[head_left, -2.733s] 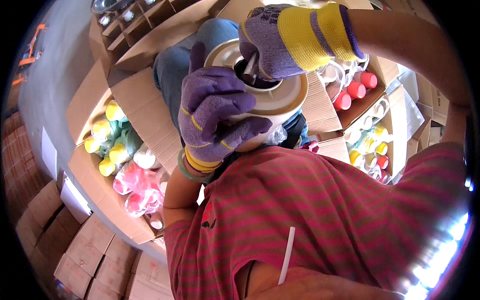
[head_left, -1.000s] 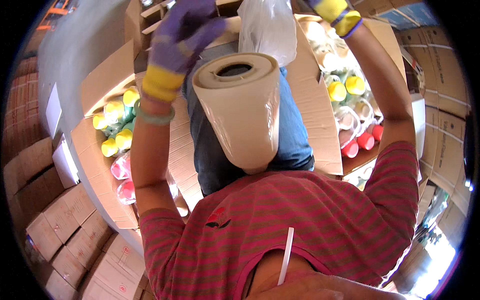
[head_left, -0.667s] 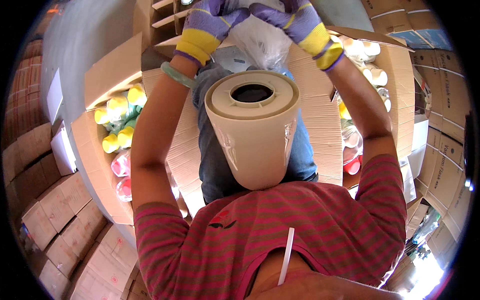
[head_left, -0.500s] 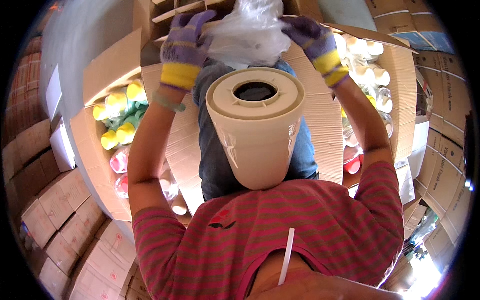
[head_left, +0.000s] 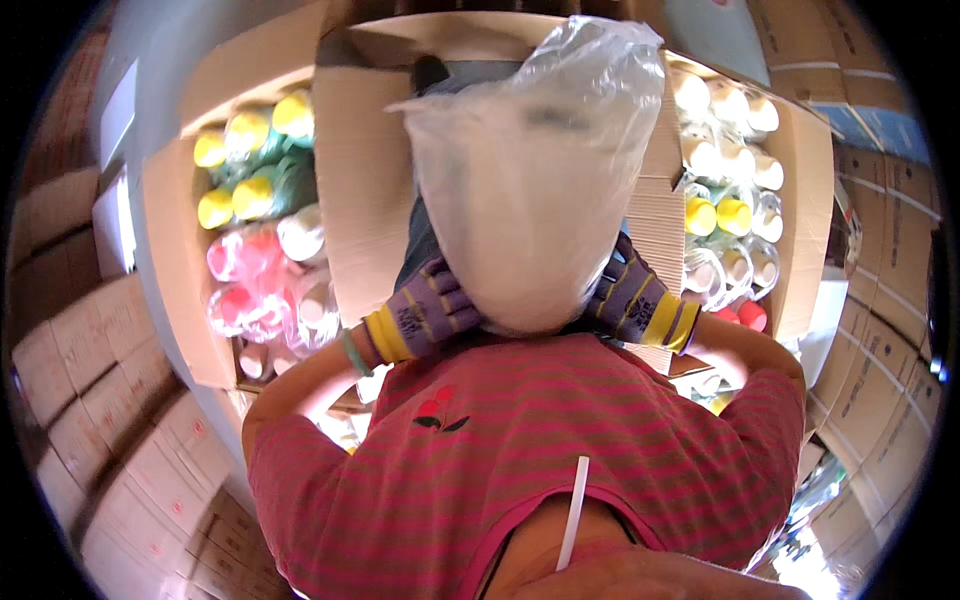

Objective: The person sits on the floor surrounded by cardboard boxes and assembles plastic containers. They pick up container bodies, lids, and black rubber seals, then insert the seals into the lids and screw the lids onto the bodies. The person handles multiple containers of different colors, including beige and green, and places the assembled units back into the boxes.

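A cream tapered plastic flask body (head_left: 530, 220) rests on my lap, wide end away from me. A clear plastic bag (head_left: 620, 60) now covers it, and its loose end sticks up and to the right past the wide end. My left hand (head_left: 430, 308), in a purple and yellow glove, curls its fingers round the left side of the narrow end, over the film. On the opposite side my right hand (head_left: 637, 303), gloved alike, holds the same end. The fingertips of both hands are partly hidden beneath the flask body.
Open cartons stand on both sides, holding bagged flasks with yellow caps (head_left: 247, 130), red flasks (head_left: 245, 252) and pale-capped ones (head_left: 735, 160). Another open carton (head_left: 365, 150) lies around my legs. Stacked cartons (head_left: 895, 250) line the right, and more cartons (head_left: 130, 380) the left.
The plastic bag, bunched between my hands beyond the flask body, now covers it. Both hands have come back toward me to the narrow end. The wide end's round opening is now veiled by film.
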Motion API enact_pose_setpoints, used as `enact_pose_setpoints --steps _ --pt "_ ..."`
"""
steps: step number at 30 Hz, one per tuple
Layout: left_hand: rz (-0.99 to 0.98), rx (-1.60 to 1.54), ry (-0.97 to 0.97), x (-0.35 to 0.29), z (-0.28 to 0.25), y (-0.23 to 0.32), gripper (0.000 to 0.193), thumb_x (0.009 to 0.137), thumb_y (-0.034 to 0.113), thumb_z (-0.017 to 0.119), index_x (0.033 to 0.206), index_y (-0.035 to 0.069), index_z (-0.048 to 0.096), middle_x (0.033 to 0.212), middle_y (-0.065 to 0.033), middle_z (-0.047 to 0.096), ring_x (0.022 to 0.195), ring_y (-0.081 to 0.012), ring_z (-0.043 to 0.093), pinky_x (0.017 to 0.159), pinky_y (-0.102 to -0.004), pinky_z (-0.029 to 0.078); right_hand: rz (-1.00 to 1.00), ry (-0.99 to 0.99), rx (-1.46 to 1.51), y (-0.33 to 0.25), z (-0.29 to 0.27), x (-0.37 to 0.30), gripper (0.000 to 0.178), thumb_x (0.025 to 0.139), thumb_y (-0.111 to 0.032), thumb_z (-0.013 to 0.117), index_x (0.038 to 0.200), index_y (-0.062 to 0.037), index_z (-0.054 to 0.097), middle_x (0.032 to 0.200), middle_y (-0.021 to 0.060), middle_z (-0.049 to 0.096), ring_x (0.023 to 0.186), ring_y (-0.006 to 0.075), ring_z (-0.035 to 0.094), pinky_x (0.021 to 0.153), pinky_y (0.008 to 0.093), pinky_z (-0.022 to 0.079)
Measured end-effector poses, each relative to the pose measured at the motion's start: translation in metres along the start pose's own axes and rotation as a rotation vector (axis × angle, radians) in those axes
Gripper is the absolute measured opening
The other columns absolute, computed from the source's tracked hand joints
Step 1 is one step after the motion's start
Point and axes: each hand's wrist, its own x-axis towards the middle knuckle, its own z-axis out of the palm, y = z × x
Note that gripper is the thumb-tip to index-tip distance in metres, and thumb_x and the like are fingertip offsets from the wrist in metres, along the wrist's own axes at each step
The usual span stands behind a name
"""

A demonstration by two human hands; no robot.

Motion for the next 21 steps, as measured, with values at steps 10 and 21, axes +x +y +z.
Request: enact_pose_setpoints --steps 10,21 --pt "-0.447 -0.611 0.829 0.024 -0.009 0.050 0.087 0.059 0.030 0.095 0.125 0.006 0.043 0.117 -0.0131 0.055 0.110 -0.0256 0.056 0.097 -0.0412 0.046 0.494 0.534 0.999 -0.044 -0.038 0.028 0.038 0.094 -0.002 0.053 0.132 0.0032 0.051 0.128 0.0169 0.059 0.106 0.0235 0.063 0.091 0.0307 0.049" --pt "-0.208 -0.966 1.178 0.017 -0.211 -0.021 0.034 0.085 0.015 0.078 0.111 -0.005 0.066 0.097 -0.0099 0.073 0.083 -0.0135 0.068 0.071 -0.0251 0.055 -0.216 0.905 0.705 0.030 -0.168 0.230 0.036 0.090 -0.008 0.063 0.126 -0.0067 0.058 0.115 0.0147 0.066 0.102 0.0289 0.067 0.090 0.0383 0.055"
